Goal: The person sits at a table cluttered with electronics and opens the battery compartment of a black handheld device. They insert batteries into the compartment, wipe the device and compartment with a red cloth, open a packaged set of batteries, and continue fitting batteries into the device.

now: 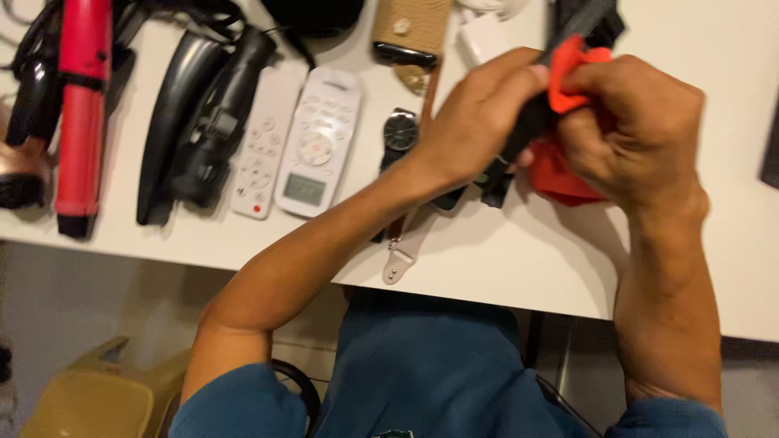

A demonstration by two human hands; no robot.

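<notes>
Left hand (479, 113): closed around a black slender device (531, 122).
Right hand (629, 130): pinching orange cloth (568, 73) against it.
Nearby: wristwatch (400, 131), white remote (316, 146).

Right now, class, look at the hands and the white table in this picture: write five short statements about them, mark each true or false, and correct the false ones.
1. The right hand presses an orange cloth against a slim black object. True.
2. The left hand rests flat on the table, holding nothing. False: it grips the slim black object.
3. Two white remote controls lie side by side left of the hands. True.
4. The wristwatch is on the person's wrist. False: it lies on the table beside the remotes.
5. A red hair-styling tool lies at the far left of the table. True.
</notes>
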